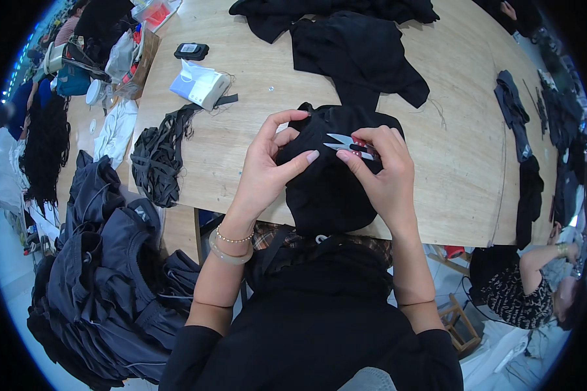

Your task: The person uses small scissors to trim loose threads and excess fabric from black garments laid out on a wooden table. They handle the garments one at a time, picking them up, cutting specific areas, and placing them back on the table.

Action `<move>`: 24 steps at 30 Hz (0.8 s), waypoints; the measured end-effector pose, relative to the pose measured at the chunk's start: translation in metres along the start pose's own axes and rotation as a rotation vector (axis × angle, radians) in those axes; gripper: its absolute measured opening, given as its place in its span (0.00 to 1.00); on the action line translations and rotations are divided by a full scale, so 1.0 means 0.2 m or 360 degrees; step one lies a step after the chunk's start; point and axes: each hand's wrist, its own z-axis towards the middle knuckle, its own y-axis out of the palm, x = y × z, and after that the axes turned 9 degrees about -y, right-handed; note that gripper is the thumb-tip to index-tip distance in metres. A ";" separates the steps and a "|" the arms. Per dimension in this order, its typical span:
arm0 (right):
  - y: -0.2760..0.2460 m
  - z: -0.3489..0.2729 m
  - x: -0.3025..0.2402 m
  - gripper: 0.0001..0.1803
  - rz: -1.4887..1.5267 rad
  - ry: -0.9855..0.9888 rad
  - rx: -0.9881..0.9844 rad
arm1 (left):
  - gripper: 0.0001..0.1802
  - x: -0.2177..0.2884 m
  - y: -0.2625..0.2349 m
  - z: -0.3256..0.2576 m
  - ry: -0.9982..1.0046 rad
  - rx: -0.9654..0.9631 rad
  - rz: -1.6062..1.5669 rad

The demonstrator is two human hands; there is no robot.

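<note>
In my right hand (390,166) is a pair of thread snips (346,143) with pale pointed blades and a red-patterned grip. The blades point left and stand apart over a black garment (336,195) bunched at the table's near edge. My left hand (270,153) grips that garment's left side, its inner fingers curled into the cloth. Its thumb and forefinger are spread over the fabric, with the snips' tips just right of the thumb. The cloth under the left fingers is partly hidden.
More black garments (359,55) lie at the table's far side. On the left are a tissue pack (202,85), a small black device (192,51), a bundle of dark strips (156,159) and a heap of dark grey garments (111,260). Another person (522,280) works at right.
</note>
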 end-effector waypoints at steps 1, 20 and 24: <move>0.00 0.00 0.00 0.14 -0.0005 -0.0013 -0.0004 | 0.32 0.00 0.00 0.00 -0.0004 0.0009 -0.0011; 0.03 0.01 -0.02 0.14 -0.0169 -0.0099 0.0021 | 0.30 0.00 0.00 -0.01 0.0039 0.0033 0.0082; 0.03 0.01 -0.03 0.14 -0.0222 -0.0110 0.0036 | 0.30 0.00 0.00 -0.01 0.0055 0.0027 0.0081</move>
